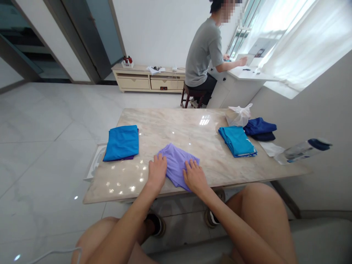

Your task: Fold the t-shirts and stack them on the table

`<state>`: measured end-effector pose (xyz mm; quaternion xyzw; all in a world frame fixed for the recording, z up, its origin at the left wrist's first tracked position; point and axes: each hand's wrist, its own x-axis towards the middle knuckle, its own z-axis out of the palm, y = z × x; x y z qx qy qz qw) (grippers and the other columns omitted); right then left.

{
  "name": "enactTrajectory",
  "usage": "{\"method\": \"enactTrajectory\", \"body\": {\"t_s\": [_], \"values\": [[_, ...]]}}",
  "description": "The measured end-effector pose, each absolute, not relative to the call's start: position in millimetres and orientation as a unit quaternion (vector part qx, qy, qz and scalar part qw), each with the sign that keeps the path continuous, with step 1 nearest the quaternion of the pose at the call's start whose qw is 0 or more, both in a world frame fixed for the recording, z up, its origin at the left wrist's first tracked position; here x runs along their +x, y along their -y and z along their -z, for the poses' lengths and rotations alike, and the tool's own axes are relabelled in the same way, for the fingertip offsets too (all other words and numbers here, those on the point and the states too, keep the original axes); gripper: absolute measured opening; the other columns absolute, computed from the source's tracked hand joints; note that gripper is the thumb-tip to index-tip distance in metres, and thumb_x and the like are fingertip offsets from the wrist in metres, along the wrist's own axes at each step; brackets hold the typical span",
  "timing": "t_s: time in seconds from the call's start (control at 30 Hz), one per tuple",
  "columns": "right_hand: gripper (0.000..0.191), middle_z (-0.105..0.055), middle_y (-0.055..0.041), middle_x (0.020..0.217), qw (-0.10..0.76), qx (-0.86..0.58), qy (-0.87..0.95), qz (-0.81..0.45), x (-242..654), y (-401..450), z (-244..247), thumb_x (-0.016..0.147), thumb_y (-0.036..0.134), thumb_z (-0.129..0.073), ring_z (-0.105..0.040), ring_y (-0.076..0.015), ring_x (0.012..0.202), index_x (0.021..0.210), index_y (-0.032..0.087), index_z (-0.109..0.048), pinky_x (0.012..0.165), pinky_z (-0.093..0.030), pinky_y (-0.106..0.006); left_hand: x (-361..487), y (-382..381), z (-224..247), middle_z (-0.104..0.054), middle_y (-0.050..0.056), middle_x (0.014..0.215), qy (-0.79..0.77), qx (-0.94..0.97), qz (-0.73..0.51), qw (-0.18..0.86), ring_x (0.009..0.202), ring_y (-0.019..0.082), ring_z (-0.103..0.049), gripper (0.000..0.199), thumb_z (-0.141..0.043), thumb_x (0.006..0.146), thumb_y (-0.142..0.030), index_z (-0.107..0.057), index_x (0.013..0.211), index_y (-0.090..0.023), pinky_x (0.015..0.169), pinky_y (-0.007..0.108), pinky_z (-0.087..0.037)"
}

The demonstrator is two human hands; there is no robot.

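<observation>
A light purple cloth [177, 163] lies folded on the marble-patterned table [176, 124], near its front edge. On the cloth's left edge rests my left hand [157, 170], fingers laid flat. My right hand [195, 176] lies on the lower right part of the same cloth with its fingers spread. Neither hand grips anything. To the left is a folded blue cloth [123, 142] with a dark purple layer showing under it. A folded turquoise cloth [237, 141] with white marks sits to the right.
Behind the turquoise cloth are a white plastic bag [238, 115] and a dark blue cloth heap [260, 128]. A clear bottle [305, 151] stands at the right end. Beyond the table, a person [203, 55] sits on a stool at a white desk.
</observation>
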<state>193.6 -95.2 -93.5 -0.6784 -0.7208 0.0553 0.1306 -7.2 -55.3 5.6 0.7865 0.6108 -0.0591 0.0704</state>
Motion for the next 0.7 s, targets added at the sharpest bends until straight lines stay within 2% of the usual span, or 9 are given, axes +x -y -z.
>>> {"method": "enactTrajectory", "body": {"t_s": [0.07, 0.13, 0.2, 0.27, 0.43, 0.57, 0.7], "values": [[0.038, -0.077, -0.0203, 0.135, 0.124, -0.679, 0.72, -0.073, 199.7, 100.1, 81.5, 0.112, 0.03, -0.046, -0.07, -0.0358, 0.128, 0.126, 0.019, -0.08, 0.111, -0.054, -0.049, -7.4, 52.8, -8.4, -0.069, 0.023, 0.142, -0.608, 0.79, 0.053, 0.053, 0.135, 0.036, -0.066, 0.052, -0.034, 0.103, -0.002, -0.07, 0.137, -0.017, 0.101, 0.045, -0.06], [0.034, -0.079, -0.0171, 0.121, 0.145, -0.69, 0.705, -0.081, 212.5, 104.1, 76.3, 0.111, 0.029, -0.046, -0.071, -0.033, 0.118, 0.117, 0.022, -0.079, 0.107, -0.055, -0.044, -8.9, 54.8, -6.7, -0.071, 0.022, 0.139, -0.597, 0.796, 0.059, 0.085, 0.132, 0.035, -0.068, 0.046, -0.037, 0.107, -0.008, -0.07, 0.136, -0.017, 0.1, 0.043, -0.06], [0.03, -0.077, -0.0171, 0.121, 0.175, -0.71, 0.677, -0.078, 227.2, 106.1, 80.1, 0.109, 0.031, -0.051, -0.069, -0.0334, 0.118, 0.121, 0.021, -0.076, 0.106, -0.054, -0.044, -10.9, 60.1, -1.8, -0.075, 0.021, 0.134, -0.593, 0.79, 0.076, 0.135, 0.128, 0.036, -0.072, 0.036, -0.044, 0.111, -0.022, -0.071, 0.134, -0.017, 0.1, 0.044, -0.059], [0.031, -0.074, -0.0179, 0.123, 0.205, -0.726, 0.652, -0.077, 238.7, 105.0, 90.2, 0.106, 0.034, -0.054, -0.068, -0.0343, 0.118, 0.126, 0.018, -0.072, 0.106, -0.054, -0.045, -12.8, 66.6, 4.4, -0.077, 0.021, 0.13, -0.587, 0.785, 0.088, 0.177, 0.124, 0.038, -0.074, 0.034, -0.051, 0.111, -0.035, -0.072, 0.132, -0.017, 0.1, 0.045, -0.059], [0.042, -0.073, -0.0188, 0.125, 0.231, -0.744, 0.62, -0.093, 244.5, 88.2, 105.8, 0.105, 0.043, -0.059, -0.069, -0.0344, 0.118, 0.135, 0.015, -0.068, 0.107, -0.054, -0.045, -17.9, 75.3, 13.5, -0.075, 0.021, 0.133, -0.539, 0.812, 0.07, 0.211, 0.126, 0.034, -0.074, 0.032, -0.054, 0.11, -0.033, -0.072, 0.132, -0.017, 0.104, 0.041, -0.057], [0.031, -0.075, -0.0182, 0.119, 0.184, -0.769, 0.592, -0.158, 239.6, 68.9, 92.2, 0.097, 0.041, -0.073, -0.072, -0.0326, 0.114, 0.114, 0.015, -0.075, 0.101, -0.054, -0.038, -24.5, 68.9, 5.8, -0.074, 0.019, 0.136, -0.529, 0.816, 0.049, 0.227, 0.128, 0.032, -0.072, 0.031, -0.052, 0.111, -0.03, -0.071, 0.133, -0.019, 0.105, 0.041, -0.056], [0.018, -0.078, -0.0072, 0.091, 0.191, -0.772, 0.545, -0.264, 235.1, 54.7, 72.1, 0.089, 0.032, -0.083, -0.073, -0.0239, 0.089, 0.091, 0.019, -0.072, 0.078, -0.051, -0.028, -32.7, 57.2, -9.8, -0.076, 0.018, 0.134, -0.591, 0.785, 0.039, 0.181, 0.129, 0.034, -0.072, 0.031, -0.05, 0.112, -0.034, -0.072, 0.13, -0.02, 0.101, 0.041, -0.057]]}}
